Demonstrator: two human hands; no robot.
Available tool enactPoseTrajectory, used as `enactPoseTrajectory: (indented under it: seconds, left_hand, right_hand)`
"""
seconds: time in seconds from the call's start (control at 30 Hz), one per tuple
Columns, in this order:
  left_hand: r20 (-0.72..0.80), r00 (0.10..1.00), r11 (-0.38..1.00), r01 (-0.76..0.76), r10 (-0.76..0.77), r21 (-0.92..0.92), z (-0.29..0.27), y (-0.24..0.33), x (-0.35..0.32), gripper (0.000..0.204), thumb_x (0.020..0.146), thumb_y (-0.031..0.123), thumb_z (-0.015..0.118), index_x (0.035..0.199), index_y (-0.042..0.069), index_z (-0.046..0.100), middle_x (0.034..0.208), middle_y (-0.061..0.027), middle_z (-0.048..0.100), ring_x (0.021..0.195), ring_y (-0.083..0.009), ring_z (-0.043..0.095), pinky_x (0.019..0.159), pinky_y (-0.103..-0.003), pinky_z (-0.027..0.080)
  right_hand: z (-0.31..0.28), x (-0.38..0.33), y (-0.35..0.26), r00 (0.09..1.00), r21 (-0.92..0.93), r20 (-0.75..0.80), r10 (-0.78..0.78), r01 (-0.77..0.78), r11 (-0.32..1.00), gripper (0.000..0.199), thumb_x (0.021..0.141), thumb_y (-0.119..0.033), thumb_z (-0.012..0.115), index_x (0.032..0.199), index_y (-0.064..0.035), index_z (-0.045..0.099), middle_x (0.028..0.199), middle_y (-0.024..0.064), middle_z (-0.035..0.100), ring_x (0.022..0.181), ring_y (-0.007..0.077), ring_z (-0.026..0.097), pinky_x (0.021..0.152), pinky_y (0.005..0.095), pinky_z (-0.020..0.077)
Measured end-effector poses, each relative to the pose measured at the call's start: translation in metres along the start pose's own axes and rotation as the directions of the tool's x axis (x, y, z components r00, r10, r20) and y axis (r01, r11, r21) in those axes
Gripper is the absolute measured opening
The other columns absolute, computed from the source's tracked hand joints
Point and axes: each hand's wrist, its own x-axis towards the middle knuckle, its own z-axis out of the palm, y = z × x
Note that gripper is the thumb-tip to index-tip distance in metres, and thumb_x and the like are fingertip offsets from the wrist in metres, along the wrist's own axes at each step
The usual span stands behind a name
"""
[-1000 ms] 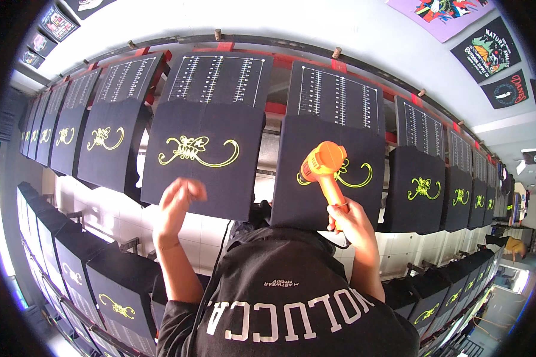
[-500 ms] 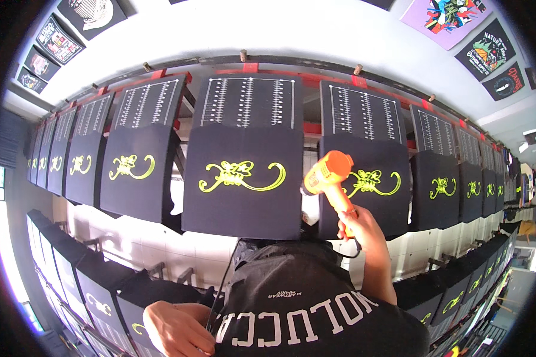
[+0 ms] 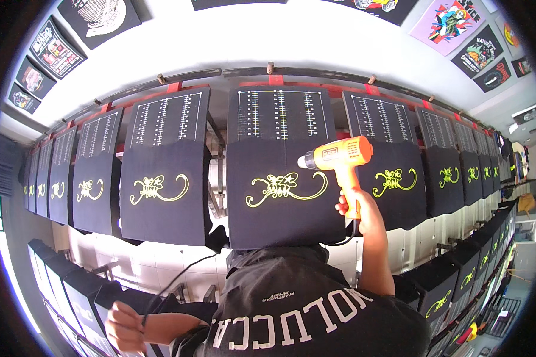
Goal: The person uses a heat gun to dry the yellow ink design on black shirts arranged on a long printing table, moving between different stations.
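Note:
My right hand (image 3: pixel 366 211) grips the handle of an orange heat gun (image 3: pixel 344 153), raised over a black shirt panel (image 3: pixel 286 229) with a neon yellow-green curled design. Its dark nozzle points left, above the printed design (image 3: pixel 286 189). Below the handle a dark cord hangs down. My left hand (image 3: pixel 125 327) is out at the lower left with its fingers curled, and a black power cord (image 3: pixel 181 273) runs to it from beside my waist. The curled fingers hide just how the cord is held.
Similar black printed panels on boards (image 3: pixel 161 217) stretch along both sides, fixed to a red and black metal rack (image 3: pixel 274 79). Behind me run further rows of boards (image 3: pixel 435 297). Printed posters (image 3: pixel 58 46) hang on the white wall.
The view has shifted left along the row. The heat gun has swung from tilted to nearly level, nozzle left. My left hand has moved outward to the left, drawing the cord out.

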Motion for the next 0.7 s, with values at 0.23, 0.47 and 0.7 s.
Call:
enactPoseTrajectory:
  seconds: [0.23, 0.47, 0.7]
  left_hand:
    - [-0.379, 0.904, 0.934, 0.29, -0.196, 0.209, -0.016, -0.043, -0.021, 0.031, 0.084, 0.033, 0.07, 0.067, 0.014, 0.053, 0.066, 0.0003, 0.049, 0.068, -0.02, 0.047, 0.059, -0.032, 0.038]
    - [0.318, 0.934, 0.895, 0.277, -0.165, -0.35, -0.02, -0.087, 0.006, 0.008, 0.081, 0.015, 0.074, 0.083, 0.008, 0.071, 0.08, -0.0054, 0.066, 0.077, -0.0194, 0.06, 0.064, -0.032, 0.048]
    - [0.577, 0.804, 0.766, 0.279, 0.143, -0.579, 0.001, -0.082, 0.05, 0.011, 0.085, 0.01, 0.072, 0.095, 0.006, 0.073, 0.093, -0.0061, 0.069, 0.081, -0.02, 0.064, 0.071, -0.032, 0.052]
  right_hand:
    - [0.021, -0.006, -0.014, 0.997, -0.389, -0.008, -0.075, 0.066, 0.919, 0.033, 0.085, -0.011, 0.053, 0.115, 0.0037, 0.053, 0.082, 0.0078, 0.061, 0.055, 0.0114, 0.055, 0.051, 0.026, 0.0473]
    - [0.023, -0.005, 0.003, 0.982, -0.408, -0.104, -0.155, 0.1, 0.907, 0.026, 0.092, -0.021, 0.059, 0.107, 0.0001, 0.059, 0.073, 0.0029, 0.058, 0.051, 0.0079, 0.053, 0.045, 0.0222, 0.0423]
    - [0.031, -0.006, 0.007, 0.981, -0.449, -0.072, -0.178, 0.127, 0.885, 0.025, 0.093, -0.018, 0.057, 0.108, 0.002, 0.059, 0.075, 0.0037, 0.057, 0.053, 0.0086, 0.052, 0.05, 0.0234, 0.044]
